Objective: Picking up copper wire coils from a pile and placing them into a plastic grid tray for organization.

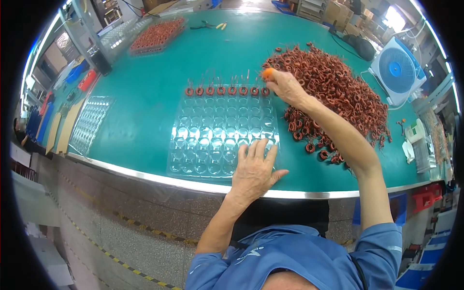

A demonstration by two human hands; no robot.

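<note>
A clear plastic tray (203, 145) with many round pockets lies on the green table in front of me. Its far row holds several copper wire coils (221, 90) with leads sticking up. My left hand (253, 171) rests flat on the tray's near right corner, fingers spread. My right hand (285, 87) reaches to the far right end of the filled row, an orange cap on one fingertip, pinching a coil at the last pocket. A big heap of loose copper coils (338, 92) lies just right of the tray.
An empty clear tray (89, 123) lies at the left. A tray filled with coils (157, 35) sits at the far left of the table, pliers (208, 25) beyond it. A small blue-and-white fan (397, 70) stands at the right. The table's metal edge (193, 184) runs near me.
</note>
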